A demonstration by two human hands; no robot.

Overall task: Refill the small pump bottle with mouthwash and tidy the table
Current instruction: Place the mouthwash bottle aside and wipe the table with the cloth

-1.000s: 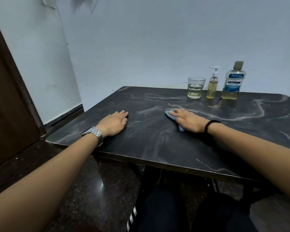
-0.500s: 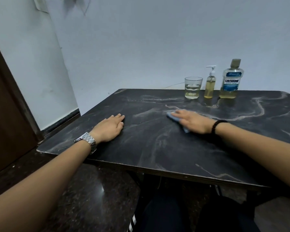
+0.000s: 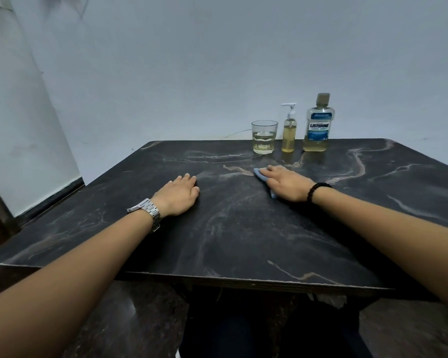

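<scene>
A small light-blue cloth is pressed flat under the right hand, fingers straight, just in front of the clear drinking glass. The left hand is laid flat, holding nothing, well to the glass's near left. Right of the glass, the small clear pump bottle is lined up, then the Listerine mouthwash bottle. The cloth's probably soft and light, best bunched. The pump bottle is likely light and tippy, so it's best gripped at the body.

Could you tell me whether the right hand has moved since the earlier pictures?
Yes: pressing the blue cloth, the right hand slid rightward and now lies almost directly in front of the glass.
</scene>
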